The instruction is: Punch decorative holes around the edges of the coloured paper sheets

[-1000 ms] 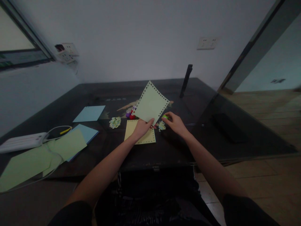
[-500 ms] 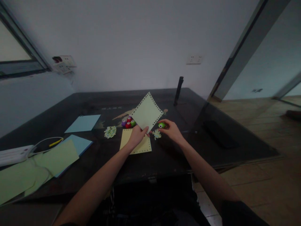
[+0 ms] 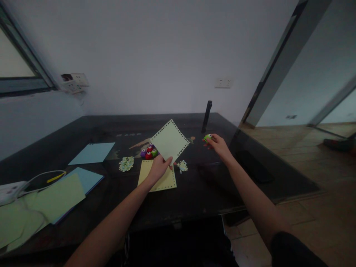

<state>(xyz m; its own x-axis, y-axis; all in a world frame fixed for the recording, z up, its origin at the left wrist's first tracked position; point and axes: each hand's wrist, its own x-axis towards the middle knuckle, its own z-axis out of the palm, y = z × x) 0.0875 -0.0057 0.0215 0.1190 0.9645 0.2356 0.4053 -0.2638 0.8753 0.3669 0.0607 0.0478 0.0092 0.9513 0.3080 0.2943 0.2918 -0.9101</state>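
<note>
Our left hand (image 3: 158,167) pinches the lower corner of a pale green square sheet of paper with a punched dotted border (image 3: 170,140), thumb on the near face and the other fingers behind, so that the sheet stands up on its corner like a diamond above the table; we think it is held this way so that the whole punched edge can be seen. Our right hand (image 3: 219,144) is out to the right and well apart from the sheet, with its fingers closed around a small green craft punch (image 3: 207,138), which shows only at the fingertips; the hand is lifted a little over the dark glossy table (image 3: 194,185). Directly below the left hand lies a yellow square sheet of paper with the same dotted border (image 3: 158,179), flat on the table and partly covered by the hand. Just beside it, to the right, there is a small heap of pale paper bits (image 3: 182,166), and another heap of paper bits (image 3: 126,163) lies to the left. Behind the green sheet stands a cluster of small red, purple and green punches (image 3: 148,152), close together. Farther left we see a light blue sheet (image 3: 91,153), more green and blue sheets (image 3: 59,191) and a white device with a cable (image 3: 11,187).
</note>
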